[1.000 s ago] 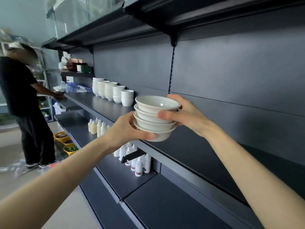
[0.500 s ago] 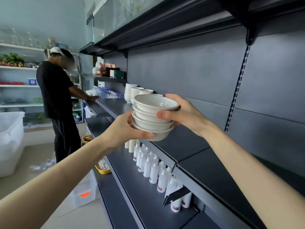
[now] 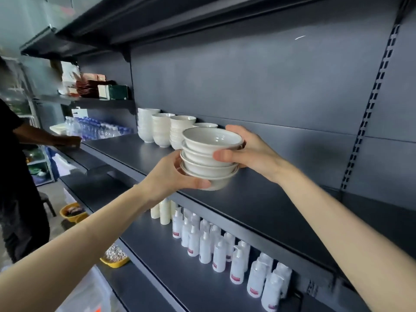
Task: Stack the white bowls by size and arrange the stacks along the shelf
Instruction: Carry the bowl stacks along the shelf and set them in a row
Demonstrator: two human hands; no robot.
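Observation:
I hold a stack of several white bowls [image 3: 210, 157] in the air above the dark shelf [image 3: 258, 199], near its front edge. My left hand [image 3: 173, 176] cups the bottom bowl from the left, thumb curled under it. My right hand [image 3: 249, 152] grips the stack from the right, thumb across the upper bowls. Behind the held stack, a row of several white bowl stacks [image 3: 161, 129] stands on the same shelf, the tallest at the far left. The nearest of those stacks is partly hidden by the bowls I hold.
White pump bottles [image 3: 213, 244] crowd the lower shelf. Another person [image 3: 20, 176] stands at the left, reaching a hand onto the shelf by packed water bottles [image 3: 96, 130]. Yellow bowls [image 3: 72, 211] of goods sit low down. Boxes [image 3: 108, 91] fill the upper left shelf.
The view has swung and drawn closer to the row of bowl stacks. Both hands keep the same hold on the stack, which now hangs just in front of the row's near end.

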